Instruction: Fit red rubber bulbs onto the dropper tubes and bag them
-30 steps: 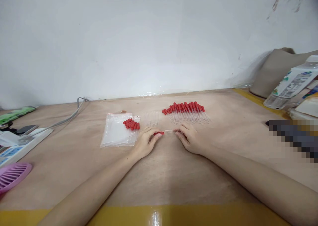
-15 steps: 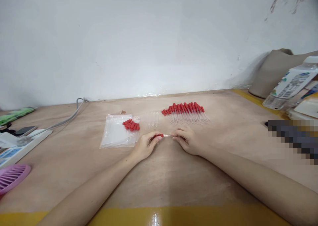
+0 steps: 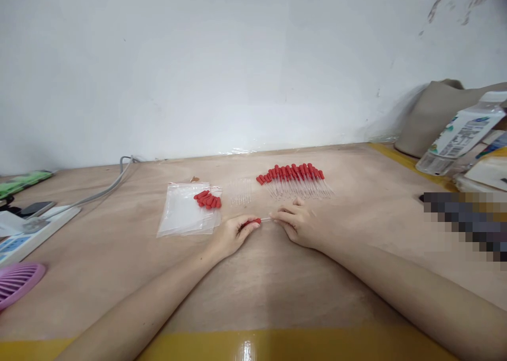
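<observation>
My left hand (image 3: 233, 234) pinches a red rubber dropper bulb (image 3: 253, 222) between thumb and fingers. A thin clear tube (image 3: 265, 220) runs from the bulb's mouth towards my right hand (image 3: 295, 223), whose thumb and fingertips are closed on its other end. Behind my right hand lies a row of finished-looking droppers (image 3: 295, 173) with red bulbs and clear stems. Several loose clear tubes (image 3: 241, 192) lie left of that row. Farther left, a small heap of loose red bulbs (image 3: 208, 200) rests on clear zip bags (image 3: 180, 215).
At left are a power strip (image 3: 43, 231) with a grey cable (image 3: 106, 188), a phone (image 3: 37, 209) and a pink slatted object (image 3: 19, 284). A labelled plastic bottle (image 3: 461, 133) leans at right beside a grey-brown bag (image 3: 428, 118). A white wall (image 3: 237, 75) bounds the table's back.
My right hand's fingers have shifted slightly along the tube, and one of them is now lifted. My left hand keeps its hold on the bulb. The whole view has moved a little.
</observation>
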Demonstrator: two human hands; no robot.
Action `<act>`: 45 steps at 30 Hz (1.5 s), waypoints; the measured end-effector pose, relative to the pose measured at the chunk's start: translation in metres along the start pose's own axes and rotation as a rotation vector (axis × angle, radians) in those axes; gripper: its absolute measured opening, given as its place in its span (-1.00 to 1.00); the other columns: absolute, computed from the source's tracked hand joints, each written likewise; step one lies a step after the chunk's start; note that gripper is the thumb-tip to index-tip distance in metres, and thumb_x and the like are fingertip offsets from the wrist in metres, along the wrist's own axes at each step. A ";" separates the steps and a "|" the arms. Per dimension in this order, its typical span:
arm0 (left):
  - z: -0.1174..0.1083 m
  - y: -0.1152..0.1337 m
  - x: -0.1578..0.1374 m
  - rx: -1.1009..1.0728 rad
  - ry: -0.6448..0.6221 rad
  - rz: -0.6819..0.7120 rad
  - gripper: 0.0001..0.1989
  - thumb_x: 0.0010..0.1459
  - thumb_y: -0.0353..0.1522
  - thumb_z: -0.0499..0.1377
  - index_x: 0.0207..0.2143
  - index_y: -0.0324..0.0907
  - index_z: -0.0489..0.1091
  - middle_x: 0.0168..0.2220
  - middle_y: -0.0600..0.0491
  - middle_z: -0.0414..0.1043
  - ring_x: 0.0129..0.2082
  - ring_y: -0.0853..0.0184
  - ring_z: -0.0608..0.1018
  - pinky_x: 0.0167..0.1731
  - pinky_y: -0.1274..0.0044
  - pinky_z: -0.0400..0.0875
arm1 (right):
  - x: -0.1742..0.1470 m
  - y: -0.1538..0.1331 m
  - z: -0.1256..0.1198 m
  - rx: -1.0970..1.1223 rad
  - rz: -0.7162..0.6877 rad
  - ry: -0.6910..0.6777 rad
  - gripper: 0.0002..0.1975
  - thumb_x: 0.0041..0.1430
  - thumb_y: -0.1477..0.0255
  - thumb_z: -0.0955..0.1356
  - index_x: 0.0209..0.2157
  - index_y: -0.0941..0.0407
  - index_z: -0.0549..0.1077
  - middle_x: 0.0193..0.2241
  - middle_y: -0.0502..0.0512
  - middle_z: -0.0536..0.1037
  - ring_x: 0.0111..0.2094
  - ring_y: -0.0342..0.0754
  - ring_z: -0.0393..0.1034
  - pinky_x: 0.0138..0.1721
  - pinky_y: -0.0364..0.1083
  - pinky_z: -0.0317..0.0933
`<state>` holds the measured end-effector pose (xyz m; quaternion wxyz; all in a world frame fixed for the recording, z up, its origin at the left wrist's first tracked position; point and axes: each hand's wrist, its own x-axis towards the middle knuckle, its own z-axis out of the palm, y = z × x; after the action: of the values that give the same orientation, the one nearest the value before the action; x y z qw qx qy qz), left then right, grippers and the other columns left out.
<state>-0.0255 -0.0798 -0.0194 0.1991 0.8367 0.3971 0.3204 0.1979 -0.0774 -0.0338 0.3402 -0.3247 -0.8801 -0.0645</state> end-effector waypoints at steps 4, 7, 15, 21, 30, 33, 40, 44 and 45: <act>-0.001 -0.001 0.002 -0.005 0.013 -0.048 -0.79 0.13 -0.27 0.11 -0.23 -0.15 0.44 -0.30 0.08 0.53 -0.35 0.34 0.54 -0.31 0.54 0.42 | -0.001 0.001 0.003 0.092 0.077 0.045 -0.81 0.23 0.43 0.18 -0.26 0.14 0.39 -0.38 0.11 0.44 -0.36 -0.08 0.26 -0.33 -0.10 0.14; -0.002 0.000 0.003 -0.037 -0.005 -0.061 -0.79 0.13 -0.27 0.11 -0.25 -0.15 0.45 -0.31 0.09 0.53 -0.36 0.35 0.53 -0.32 0.55 0.42 | -0.002 0.001 0.004 0.118 0.102 0.042 -0.82 0.23 0.42 0.18 -0.34 0.14 0.37 -0.42 0.10 0.41 -0.39 -0.09 0.23 -0.35 -0.11 0.15; -0.001 -0.002 0.000 -0.051 -0.032 -0.063 -0.78 0.13 -0.26 0.11 -0.27 -0.15 0.47 -0.32 0.06 0.54 -0.36 0.34 0.54 -0.34 0.54 0.42 | 0.000 -0.001 0.007 0.066 -0.003 0.037 -0.79 0.24 0.48 0.15 -0.39 0.14 0.35 -0.50 0.06 0.41 -0.46 -0.12 0.21 -0.33 -0.09 0.09; -0.001 -0.003 -0.001 -0.030 -0.053 -0.016 -0.79 0.13 -0.27 0.11 -0.26 -0.15 0.47 -0.30 0.06 0.53 -0.33 0.34 0.54 -0.31 0.54 0.41 | 0.002 -0.005 0.004 0.054 -0.045 0.021 -0.77 0.23 0.49 0.13 -0.40 0.15 0.36 -0.53 0.05 0.40 -0.50 -0.12 0.20 -0.37 -0.10 0.06; -0.002 -0.002 -0.001 -0.025 -0.066 0.004 -0.78 0.13 -0.27 0.10 -0.24 -0.18 0.45 -0.31 0.02 0.52 -0.36 0.34 0.53 -0.34 0.54 0.42 | 0.005 -0.008 0.010 0.037 -0.037 -0.012 -0.75 0.23 0.50 0.13 -0.43 0.15 0.36 -0.54 0.07 0.39 -0.50 -0.11 0.19 -0.37 -0.10 0.07; -0.002 -0.002 -0.001 -0.007 -0.063 0.014 -0.78 0.13 -0.28 0.11 -0.25 -0.18 0.45 -0.32 0.02 0.52 -0.36 0.35 0.52 -0.35 0.54 0.41 | 0.006 -0.010 0.011 0.039 -0.033 -0.022 -0.75 0.22 0.49 0.13 -0.45 0.15 0.35 -0.53 0.09 0.40 -0.49 -0.10 0.19 -0.39 -0.10 0.07; -0.002 -0.003 -0.001 0.004 -0.075 0.061 -0.79 0.15 -0.29 0.08 -0.25 -0.18 0.45 -0.34 0.02 0.51 -0.38 0.36 0.50 -0.36 0.54 0.40 | 0.011 -0.014 0.011 0.056 0.010 -0.080 -0.74 0.22 0.47 0.13 -0.46 0.14 0.36 -0.53 0.08 0.42 -0.49 -0.10 0.24 -0.36 -0.10 0.12; -0.001 -0.004 -0.002 0.021 -0.068 0.079 -0.79 0.15 -0.30 0.08 -0.24 -0.17 0.45 -0.34 0.03 0.51 -0.39 0.36 0.50 -0.37 0.55 0.39 | 0.012 -0.016 0.011 0.076 0.055 -0.121 -0.73 0.23 0.44 0.14 -0.46 0.13 0.38 -0.52 0.09 0.43 -0.46 -0.09 0.26 -0.39 -0.11 0.13; -0.001 -0.004 -0.002 0.031 -0.066 0.087 -0.79 0.16 -0.30 0.07 -0.24 -0.17 0.44 -0.34 0.03 0.50 -0.39 0.36 0.50 -0.37 0.55 0.39 | 0.012 -0.016 0.012 0.081 0.069 -0.129 -0.73 0.23 0.44 0.14 -0.46 0.13 0.38 -0.52 0.09 0.43 -0.46 -0.09 0.26 -0.40 -0.11 0.13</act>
<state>-0.0294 -0.0790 -0.0220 0.1852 0.8662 0.3586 0.2946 0.1748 -0.0794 -0.0330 0.2977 -0.3444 -0.8904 0.0042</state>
